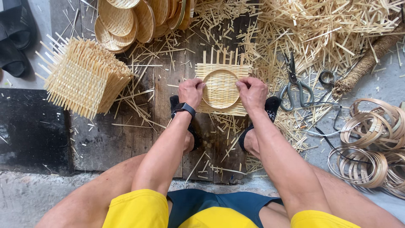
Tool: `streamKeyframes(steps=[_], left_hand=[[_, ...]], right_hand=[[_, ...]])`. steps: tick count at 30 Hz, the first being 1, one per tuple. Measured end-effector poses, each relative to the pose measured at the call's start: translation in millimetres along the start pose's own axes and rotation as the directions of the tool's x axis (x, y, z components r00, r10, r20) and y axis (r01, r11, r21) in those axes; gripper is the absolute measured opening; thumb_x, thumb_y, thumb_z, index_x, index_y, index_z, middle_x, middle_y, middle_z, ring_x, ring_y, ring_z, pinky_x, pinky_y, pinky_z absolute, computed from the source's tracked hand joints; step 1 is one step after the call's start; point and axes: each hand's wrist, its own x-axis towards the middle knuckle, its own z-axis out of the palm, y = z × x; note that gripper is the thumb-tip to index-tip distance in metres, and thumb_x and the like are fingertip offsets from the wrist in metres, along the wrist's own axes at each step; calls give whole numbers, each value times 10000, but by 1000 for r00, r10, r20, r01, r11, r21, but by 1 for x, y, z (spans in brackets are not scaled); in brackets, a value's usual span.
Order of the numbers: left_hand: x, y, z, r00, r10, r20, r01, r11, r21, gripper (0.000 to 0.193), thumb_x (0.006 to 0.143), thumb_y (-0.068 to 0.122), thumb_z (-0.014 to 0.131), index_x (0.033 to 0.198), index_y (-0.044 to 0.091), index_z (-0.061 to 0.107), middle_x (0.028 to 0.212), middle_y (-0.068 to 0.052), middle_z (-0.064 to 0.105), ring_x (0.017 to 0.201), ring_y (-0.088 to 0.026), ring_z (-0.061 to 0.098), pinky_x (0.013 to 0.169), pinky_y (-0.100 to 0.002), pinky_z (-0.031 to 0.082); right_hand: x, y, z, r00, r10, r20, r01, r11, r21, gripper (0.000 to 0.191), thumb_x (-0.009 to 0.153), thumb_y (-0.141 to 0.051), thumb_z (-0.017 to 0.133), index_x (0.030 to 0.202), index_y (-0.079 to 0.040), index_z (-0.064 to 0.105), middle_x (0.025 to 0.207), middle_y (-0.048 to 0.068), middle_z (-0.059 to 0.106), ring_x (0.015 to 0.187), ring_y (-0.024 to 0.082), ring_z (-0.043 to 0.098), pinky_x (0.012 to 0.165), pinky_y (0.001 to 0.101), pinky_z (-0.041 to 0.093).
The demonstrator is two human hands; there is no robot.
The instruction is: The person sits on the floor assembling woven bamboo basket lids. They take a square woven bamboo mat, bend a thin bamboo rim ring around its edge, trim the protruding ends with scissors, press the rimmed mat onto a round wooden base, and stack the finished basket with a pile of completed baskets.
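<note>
Bamboo is everywhere in my view. Between my two hands lies a woven square mat [220,88] of pale strips, flat on the dark wooden boards [139,135] of the floor, with loose strip ends sticking out past its far edge. A round hoop [220,88] sits on top of the mat, near its middle. My left hand [190,93] is clenched in a grip on the hoop's left rim, and my right hand [252,92] is clenched on its right rim, knuckles up; both press hoop and mat together. A dark watch [184,108] is on my left wrist. My feet in black slippers [270,107] rest just beside the mat's near corners.

As for containers: at the top edge, a pile of finished shallow woven trays [126,21] is nested and overlapping; I cannot see anything lying in them. To the left stands a thick stack of flat woven squares [84,76], tilted, well apart from my hands. To the right, a pair of shears [293,88] lies on a heap of cut bamboo scraps [320,33]. Near it is a small roll of tape [326,77]. Further right, coils of thin bamboo bands [371,139] rest on the grey floor.
</note>
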Motion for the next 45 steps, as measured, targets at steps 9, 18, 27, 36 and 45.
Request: streamKeyframes(steps=[9, 18, 27, 36, 45], left_hand=[[5, 2, -2, 991, -125, 55, 128, 991, -47, 226, 814, 122, 808, 1040, 140, 818, 917, -101, 788, 798, -196, 754, 755, -323, 603], [16, 7, -9, 946, -263, 187, 288, 950, -123, 174, 774, 114, 845, 940, 74, 812, 832, -67, 788, 709, -128, 752, 677, -294, 648], [24, 1, -10, 962, -230, 150, 250, 959, -133, 197, 696, 60, 885, 883, 80, 831, 828, -70, 800, 742, -133, 753, 729, -276, 607], [15, 7, -17, 976, -174, 130, 200, 951, -234, 121, 797, 116, 831, 914, 87, 822, 831, -57, 805, 743, -122, 768, 726, -259, 605], [27, -10, -16, 933, -152, 327, 306, 814, -494, 210, 801, 109, 841, 982, 10, 806, 845, -57, 801, 723, -107, 728, 687, -259, 597]], right_hand=[[6, 3, -7, 984, 154, 94, -162, 983, 84, 136, 776, -89, 830, 908, -102, 800, 803, 56, 773, 716, 158, 732, 723, 309, 594], [-1, 2, -2, 999, -44, 5, 44, 999, 9, 74, 818, -74, 815, 891, -82, 823, 838, 105, 788, 729, 195, 740, 777, 331, 586], [4, -9, -7, 994, 57, 91, -57, 998, 5, 151, 819, -103, 834, 969, -90, 814, 857, 92, 789, 732, 150, 733, 744, 299, 589], [15, -22, -18, 976, 99, 194, -92, 995, -45, 181, 782, -118, 873, 953, -91, 821, 832, 81, 784, 728, 140, 727, 730, 274, 591], [36, -28, -23, 940, 89, 328, -55, 992, -110, 210, 747, -174, 904, 922, -93, 820, 826, 86, 775, 734, 170, 718, 750, 320, 578]])
